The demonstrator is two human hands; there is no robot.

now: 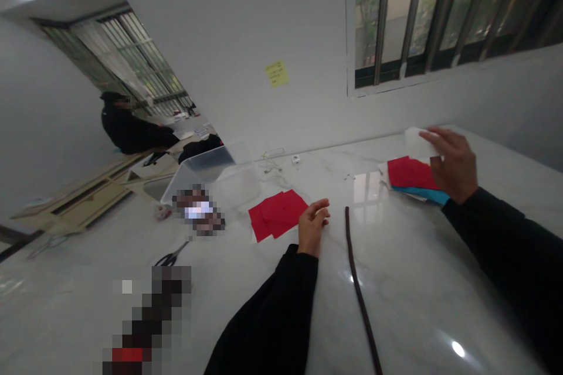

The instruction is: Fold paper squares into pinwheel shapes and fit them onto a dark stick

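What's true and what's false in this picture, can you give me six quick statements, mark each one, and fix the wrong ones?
1. The right hand holds a white piece. True.
2. Red pieces lie on the table beside the left hand. True.
3. The dark strip lies to the left of the left hand. False: it lies to its right.
4. The pile by the right hand is red all through. False: a blue layer shows below the red.
5. The scissors lie on the table. True.
6. The yellow note is in the left hand. False: it is on the wall.
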